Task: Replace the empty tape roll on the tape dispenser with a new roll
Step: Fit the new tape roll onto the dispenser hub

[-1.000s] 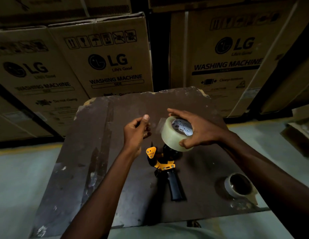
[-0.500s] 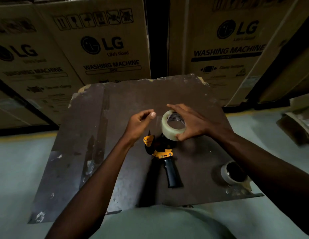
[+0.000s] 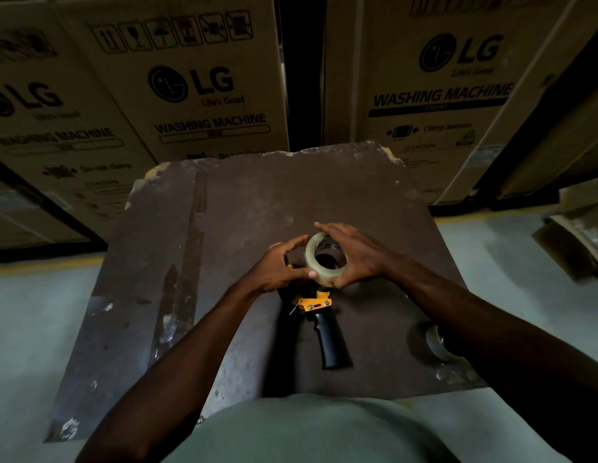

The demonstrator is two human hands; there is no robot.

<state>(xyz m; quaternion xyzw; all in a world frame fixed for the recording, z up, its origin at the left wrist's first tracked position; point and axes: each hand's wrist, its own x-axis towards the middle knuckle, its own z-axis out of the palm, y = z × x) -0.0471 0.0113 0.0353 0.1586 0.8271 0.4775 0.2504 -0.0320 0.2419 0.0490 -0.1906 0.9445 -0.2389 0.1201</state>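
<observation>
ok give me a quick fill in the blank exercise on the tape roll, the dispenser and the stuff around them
1. The new tape roll is gripped by ____ hands.
2. The tape dispenser has a yellow body and a ____ handle.
3. The boxes behind the board are printed with the words "washing ____".
4. The empty roll lies on the board, partly hidden under the person's ____ forearm.

Missing words: both; black; machine; right
</observation>
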